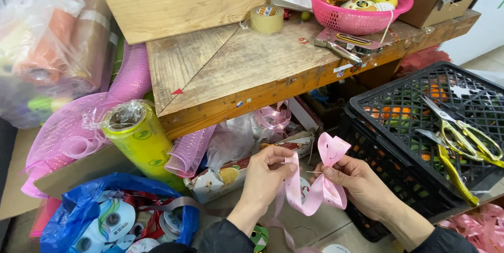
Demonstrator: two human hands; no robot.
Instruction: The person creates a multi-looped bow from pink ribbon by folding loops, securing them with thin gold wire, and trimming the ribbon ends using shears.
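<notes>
pink ribbon bow pinched btwn both hands: left hand fingers closed on loop, right hand gripping centre.

Both hands meet low in front of the table, left hand and right hand sharing the ribbon bow. Tape roll sits on the table, fruit basket to its right. Scissors lie on the crate, far right.

The ribbon pinched between both hands looked satiny and glossy. Above the grip, the table was rough, matt wood; right of it, the crate was matt plastic.
</notes>
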